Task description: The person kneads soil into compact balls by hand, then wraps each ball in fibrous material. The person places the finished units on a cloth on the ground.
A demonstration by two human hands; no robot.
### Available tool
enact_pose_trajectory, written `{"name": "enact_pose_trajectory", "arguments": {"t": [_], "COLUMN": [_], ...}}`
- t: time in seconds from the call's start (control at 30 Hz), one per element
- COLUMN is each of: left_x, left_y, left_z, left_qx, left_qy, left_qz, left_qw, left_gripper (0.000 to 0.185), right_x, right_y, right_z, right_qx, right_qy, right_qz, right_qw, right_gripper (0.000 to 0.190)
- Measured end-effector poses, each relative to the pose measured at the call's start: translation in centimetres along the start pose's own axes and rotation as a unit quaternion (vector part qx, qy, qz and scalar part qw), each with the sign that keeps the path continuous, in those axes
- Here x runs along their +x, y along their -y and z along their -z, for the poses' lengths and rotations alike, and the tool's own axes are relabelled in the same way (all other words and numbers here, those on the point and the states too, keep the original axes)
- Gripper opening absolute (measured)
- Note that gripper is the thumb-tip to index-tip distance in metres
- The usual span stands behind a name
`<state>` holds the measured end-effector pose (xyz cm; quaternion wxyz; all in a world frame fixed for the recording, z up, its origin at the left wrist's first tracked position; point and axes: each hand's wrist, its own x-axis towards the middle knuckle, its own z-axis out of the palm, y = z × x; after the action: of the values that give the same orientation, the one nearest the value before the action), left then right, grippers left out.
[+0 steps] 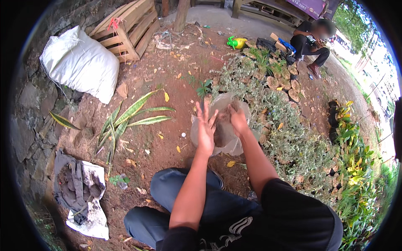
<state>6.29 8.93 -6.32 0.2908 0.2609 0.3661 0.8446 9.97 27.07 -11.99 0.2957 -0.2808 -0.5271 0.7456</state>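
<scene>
A clear plastic bag (233, 148) sits open on the ground before my knees, with brown, fibrous material (222, 135) inside. Over its left side, my left hand (206, 133) is held up with the fingers apart and nothing in them. My right hand (239, 120) is above the bag's right side, its fingers closed on a clump of brown fibre (224, 115). The clump is blurred, and its lower part merges with the material in the bag. Some of the bag's far rim shows behind both hands.
Low grey-green potted plants (282, 125) crowd the right. Cut snake plant leaves (121, 122) lie left, near a soil-filled torn bag (67, 185). A white sack (80, 62) leans by a wooden crate (132, 31). A yellow-green sprayer (237, 43) and a seated person (311, 47) are beyond.
</scene>
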Motion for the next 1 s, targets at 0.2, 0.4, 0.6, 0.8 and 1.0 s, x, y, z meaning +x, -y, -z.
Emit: {"name": "enact_pose_trajectory", "arguments": {"t": [0.2,0.4,0.6,0.8,1.0], "left_x": [0.7,0.7,0.4,0.5,0.5], "left_y": [0.1,2.1,1.2,-1.0,2.3], "left_z": [-0.3,1.4,1.6,1.5,1.5], "left_qx": [-0.054,0.086,0.059,0.135,0.246], "left_qy": [-0.065,0.032,-0.019,-0.096,-0.025], "left_qz": [0.008,-0.021,0.032,0.155,0.196], "left_qw": [0.996,0.996,0.998,0.974,0.949], "left_gripper": [0.077,0.086,0.085,0.063,0.079], "right_x": [-8.2,-8.5,-5.0,-1.7,-10.0], "right_y": [2.3,-3.1,-4.3,-2.6,5.7], "right_z": [-1.7,-2.2,-2.7,2.7,1.0], "right_qx": [0.089,-0.213,-0.285,-0.302,-0.227], "right_qy": [0.074,0.028,-0.015,-0.008,0.197], "right_qz": [-0.172,0.05,0.021,0.143,0.071], "right_qw": [0.978,0.975,0.958,0.942,0.951], "right_gripper": [0.055,0.045,0.035,0.049,0.114]}}
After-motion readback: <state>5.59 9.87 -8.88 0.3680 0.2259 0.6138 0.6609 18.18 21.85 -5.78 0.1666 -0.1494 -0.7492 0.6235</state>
